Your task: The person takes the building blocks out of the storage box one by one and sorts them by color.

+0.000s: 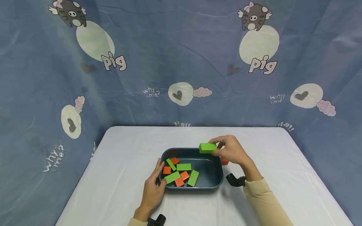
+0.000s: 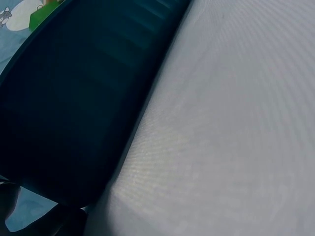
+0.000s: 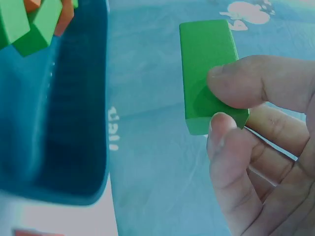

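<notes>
A dark blue rectangular tray [image 1: 209, 175] stands on the white table, with several green blocks [image 1: 183, 167] and orange-red blocks [image 1: 179, 181] lying jumbled in its left half. My right hand [image 1: 230, 150] pinches a green rectangular block [image 3: 204, 59] between thumb and fingers, above the tray's far right corner. In the right wrist view the block is held near one end. My left hand [image 1: 152, 191] rests at the tray's left front corner, its fingers along the left side and thumb at the front rim. Dark, partly hidden fingers show at the lower left of the left wrist view.
Just outside the tray's right wall lies an orange-red block [image 1: 224, 161], partly behind the right hand. The white tablecloth [image 1: 124, 157] spreads around the tray. A blue patterned curtain [image 1: 181, 62] hangs behind and beside the table. A black wrist device [image 1: 236, 180] sits at the right wrist.
</notes>
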`<state>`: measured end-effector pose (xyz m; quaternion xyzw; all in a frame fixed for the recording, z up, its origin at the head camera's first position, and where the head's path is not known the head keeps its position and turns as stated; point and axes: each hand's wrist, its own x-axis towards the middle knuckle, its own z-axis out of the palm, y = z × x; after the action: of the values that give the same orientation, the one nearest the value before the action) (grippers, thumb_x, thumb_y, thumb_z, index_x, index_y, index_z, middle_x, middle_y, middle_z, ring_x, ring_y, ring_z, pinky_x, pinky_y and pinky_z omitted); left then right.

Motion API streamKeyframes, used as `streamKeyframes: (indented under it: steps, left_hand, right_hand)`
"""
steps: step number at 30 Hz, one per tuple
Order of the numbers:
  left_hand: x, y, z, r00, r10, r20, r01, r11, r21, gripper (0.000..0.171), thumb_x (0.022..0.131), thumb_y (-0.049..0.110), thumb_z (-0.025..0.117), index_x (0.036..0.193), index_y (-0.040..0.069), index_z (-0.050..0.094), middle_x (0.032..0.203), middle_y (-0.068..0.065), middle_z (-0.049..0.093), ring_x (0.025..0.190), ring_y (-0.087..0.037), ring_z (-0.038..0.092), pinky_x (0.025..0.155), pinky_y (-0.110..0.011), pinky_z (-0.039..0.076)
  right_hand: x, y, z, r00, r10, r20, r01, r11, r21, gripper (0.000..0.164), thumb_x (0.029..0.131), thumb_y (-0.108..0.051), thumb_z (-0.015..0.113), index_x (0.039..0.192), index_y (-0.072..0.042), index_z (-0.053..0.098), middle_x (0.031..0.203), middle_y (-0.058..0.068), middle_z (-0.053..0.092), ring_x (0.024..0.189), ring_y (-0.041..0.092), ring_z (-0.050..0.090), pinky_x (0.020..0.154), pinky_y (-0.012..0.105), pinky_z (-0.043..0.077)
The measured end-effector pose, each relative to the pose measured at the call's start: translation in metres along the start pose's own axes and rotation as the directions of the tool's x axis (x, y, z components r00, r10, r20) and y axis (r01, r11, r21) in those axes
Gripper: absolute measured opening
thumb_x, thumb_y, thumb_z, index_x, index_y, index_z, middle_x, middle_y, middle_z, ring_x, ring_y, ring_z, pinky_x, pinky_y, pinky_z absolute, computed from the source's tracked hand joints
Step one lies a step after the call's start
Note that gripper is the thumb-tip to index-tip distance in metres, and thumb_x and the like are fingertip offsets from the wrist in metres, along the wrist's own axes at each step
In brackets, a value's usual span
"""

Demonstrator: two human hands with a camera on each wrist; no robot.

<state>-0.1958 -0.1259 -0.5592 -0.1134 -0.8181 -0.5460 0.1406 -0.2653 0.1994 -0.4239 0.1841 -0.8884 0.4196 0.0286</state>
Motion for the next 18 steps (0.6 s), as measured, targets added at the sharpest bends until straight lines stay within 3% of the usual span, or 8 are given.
streamKeyframes:
  steps: [11,18]
  left_hand:
    - [-0.001,0.001,0.0,1.0,-0.011,-0.012,0.011,1.0,-0.008,0.069,0.084,-0.008,0.059,0.151,0.007,0.05,0.161,-0.01,0.037,0.147,-0.019,0.034,0.112,-0.01,0.022]
    - [0.0,0.003,0.001,1.0,-0.014,-0.011,0.014,1.0,-0.003,0.067,0.085,-0.008,0.059,0.15,0.005,0.051,0.161,-0.01,0.037,0.147,-0.019,0.034,0.113,-0.011,0.022]
  right_hand:
    - [-0.03,0.016,-0.017,0.998,0.068,0.012,-0.068,0.996,0.05,0.031,0.076,0.0,0.078,0.106,-0.011,0.079,0.093,0.002,0.074,0.065,0.022,0.065,0.047,0.038,0.056]
    - [-0.048,0.027,-0.025,0.994,0.108,0.005,-0.108,0.992,0.071,0.033,0.077,0.0,0.076,0.105,-0.016,0.08,0.095,0.0,0.073,0.076,0.025,0.064,0.053,0.038,0.057]
